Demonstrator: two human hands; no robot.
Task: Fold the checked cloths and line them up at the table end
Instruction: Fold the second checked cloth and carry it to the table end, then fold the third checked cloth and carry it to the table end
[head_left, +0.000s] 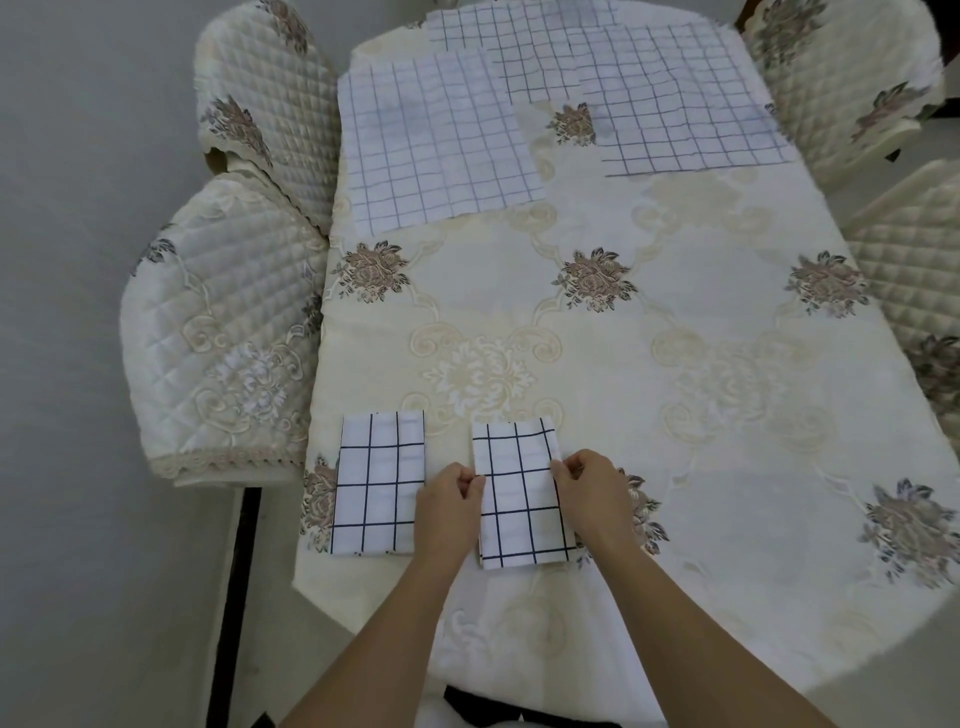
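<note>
Two folded white cloths with dark checks lie side by side near the table's front edge. The left folded cloth (378, 483) lies flat, untouched. The right folded cloth (522, 493) sits between my hands. My left hand (451, 506) pinches its left edge and my right hand (587, 493) pinches its right edge. At the far end three unfolded checked cloths are spread flat: one at the left (436, 145), one at the back middle (524, 47), one at the right (685, 98), partly overlapping.
The table wears a cream tablecloth (649, 338) with flower patterns. Quilted cream chairs stand close along the left side (223, 332), (265, 98) and the right side (852, 73), (914, 270). Grey floor lies to the left.
</note>
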